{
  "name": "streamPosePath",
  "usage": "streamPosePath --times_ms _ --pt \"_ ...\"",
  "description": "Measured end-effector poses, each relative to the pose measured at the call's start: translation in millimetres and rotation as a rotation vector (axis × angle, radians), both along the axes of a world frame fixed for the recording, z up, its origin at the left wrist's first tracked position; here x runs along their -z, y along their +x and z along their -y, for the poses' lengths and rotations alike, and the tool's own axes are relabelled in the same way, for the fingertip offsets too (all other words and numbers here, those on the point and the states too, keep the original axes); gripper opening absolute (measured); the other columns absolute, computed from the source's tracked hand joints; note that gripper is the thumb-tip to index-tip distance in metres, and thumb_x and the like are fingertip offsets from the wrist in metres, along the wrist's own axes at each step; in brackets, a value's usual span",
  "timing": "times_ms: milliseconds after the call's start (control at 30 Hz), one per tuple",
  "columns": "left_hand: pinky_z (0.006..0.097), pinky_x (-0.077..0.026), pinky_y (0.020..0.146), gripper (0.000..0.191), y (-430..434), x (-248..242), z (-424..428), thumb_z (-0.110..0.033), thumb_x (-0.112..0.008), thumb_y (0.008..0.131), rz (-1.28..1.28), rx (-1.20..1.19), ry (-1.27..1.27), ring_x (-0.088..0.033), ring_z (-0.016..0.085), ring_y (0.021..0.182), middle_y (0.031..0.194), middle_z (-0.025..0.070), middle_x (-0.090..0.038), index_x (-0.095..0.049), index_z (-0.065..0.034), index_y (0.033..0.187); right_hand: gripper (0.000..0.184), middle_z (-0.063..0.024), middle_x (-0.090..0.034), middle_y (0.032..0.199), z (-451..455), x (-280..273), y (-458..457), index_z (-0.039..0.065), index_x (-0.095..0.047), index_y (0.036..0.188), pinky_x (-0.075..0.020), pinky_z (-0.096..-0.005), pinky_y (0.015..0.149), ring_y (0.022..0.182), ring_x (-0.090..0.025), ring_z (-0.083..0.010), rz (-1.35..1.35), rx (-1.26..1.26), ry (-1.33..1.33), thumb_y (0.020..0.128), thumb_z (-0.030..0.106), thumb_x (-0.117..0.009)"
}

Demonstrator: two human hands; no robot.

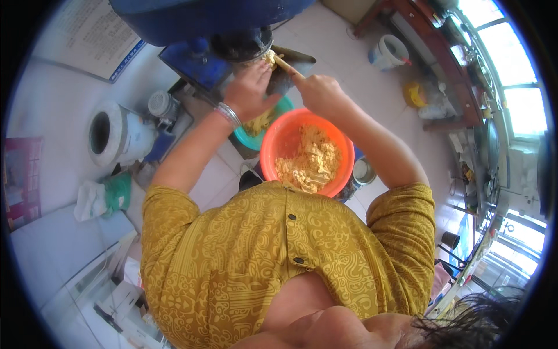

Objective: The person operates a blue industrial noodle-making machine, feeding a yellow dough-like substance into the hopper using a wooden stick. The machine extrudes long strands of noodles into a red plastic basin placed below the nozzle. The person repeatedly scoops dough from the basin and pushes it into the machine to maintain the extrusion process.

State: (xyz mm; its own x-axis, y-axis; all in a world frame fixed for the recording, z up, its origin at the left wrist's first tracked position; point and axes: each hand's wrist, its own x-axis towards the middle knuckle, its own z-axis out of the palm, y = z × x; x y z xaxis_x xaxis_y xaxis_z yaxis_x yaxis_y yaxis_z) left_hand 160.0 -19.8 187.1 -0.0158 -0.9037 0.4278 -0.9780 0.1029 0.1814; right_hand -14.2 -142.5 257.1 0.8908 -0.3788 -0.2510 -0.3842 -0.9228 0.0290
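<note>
My right hand (320, 94) grips a wooden stick (285, 66) whose far end touches pale yellow dough (270, 57) at the round dark metal mouth (242, 43) of a blue machine (213, 17). My left hand (250, 94), with bangles at the wrist, reaches up to the same mouth, its fingers near the dough and its thumb apart; whether it holds any is hidden. Nearer my body stands an orange plastic basin (268, 144) holding crumbly yellow dough (311, 163). Beyond its left side a teal basin (244, 140) holds yellow dough pieces (259, 124), partly under my left hand.
A metal pot (364, 171) stands right of the orange basin. At left are a white cylindrical container (120, 133), an electric motor (162, 104) and a green bag (117, 192). A white bucket (388, 52) and a yellow container (414, 94) stand by a reddish-brown wooden table (471, 107).
</note>
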Motion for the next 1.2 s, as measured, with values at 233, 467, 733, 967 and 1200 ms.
streamPosePath --times_ms 233,467,733,967,1200 --pt "0.0428 -0.038 0.108 0.075 -4.9 5.5 8.8 -0.050 -0.065 0.084 0.091 -0.055 -0.015 -0.048 0.033 0.131 0.133 0.0231 -0.056 -0.054 0.0094 0.128 0.074 -0.0128 -0.070 0.080 10.5 -12.1 0.4 0.019 -0.026 0.153 -0.0548 -0.0410 0.061 0.071 -0.069 -0.0312 0.081 0.059 0.085 0.086 0.006 -0.052" --pt "0.0443 -0.036 0.109 0.080 -10.0 8.3 13.6 -0.057 -0.063 0.082 0.105 -0.051 0.019 -0.050 0.035 0.129 0.131 0.0260 -0.056 -0.055 0.0107 0.124 0.067 -0.0223 -0.067 0.089 9.2 -18.6 -17.8 0.026 -0.037 0.149 -0.0522 -0.0458 0.071 0.082 -0.067 -0.0381 0.215 0.263 0.329 0.087 0.000 -0.044" --pt "0.0455 -0.037 0.108 0.078 -17.7 9.2 12.5 -0.054 -0.069 0.078 0.038 -0.026 -0.039 -0.050 0.036 0.129 0.131 0.0256 -0.056 -0.057 0.0094 0.121 0.060 -0.0202 -0.069 0.099 19.4 16.7 12.4 0.020 -0.045 0.144 -0.0522 -0.0467 0.077 0.091 -0.066 -0.0379 0.332 0.217 0.426 0.086 0.003 -0.046" --pt "0.0452 -0.035 0.109 0.061 -8.6 -12.8 7.5 -0.040 -0.064 0.086 -0.016 0.040 0.029 -0.044 0.036 0.133 0.136 0.0224 -0.053 -0.057 0.0058 0.125 0.061 -0.0185 -0.069 0.101 17.0 -0.3 -0.6 0.022 -0.043 0.145 -0.0530 -0.0452 0.077 0.092 -0.066 -0.0371 0.345 0.168 0.366 0.087 0.003 -0.046" --pt "0.0453 -0.033 0.111 0.061 7.0 16.0 -33.4 -0.040 -0.056 0.093 -0.036 -0.063 -0.061 -0.043 0.038 0.133 0.137 0.0241 -0.050 -0.050 0.0083 0.132 0.065 -0.0191 -0.068 0.083 -20.3 -31.5 -27.5 0.020 -0.034 0.150 -0.0542 -0.0439 0.069 0.080 -0.069 -0.0344 0.053 0.168 0.213 0.088 0.003 -0.047"
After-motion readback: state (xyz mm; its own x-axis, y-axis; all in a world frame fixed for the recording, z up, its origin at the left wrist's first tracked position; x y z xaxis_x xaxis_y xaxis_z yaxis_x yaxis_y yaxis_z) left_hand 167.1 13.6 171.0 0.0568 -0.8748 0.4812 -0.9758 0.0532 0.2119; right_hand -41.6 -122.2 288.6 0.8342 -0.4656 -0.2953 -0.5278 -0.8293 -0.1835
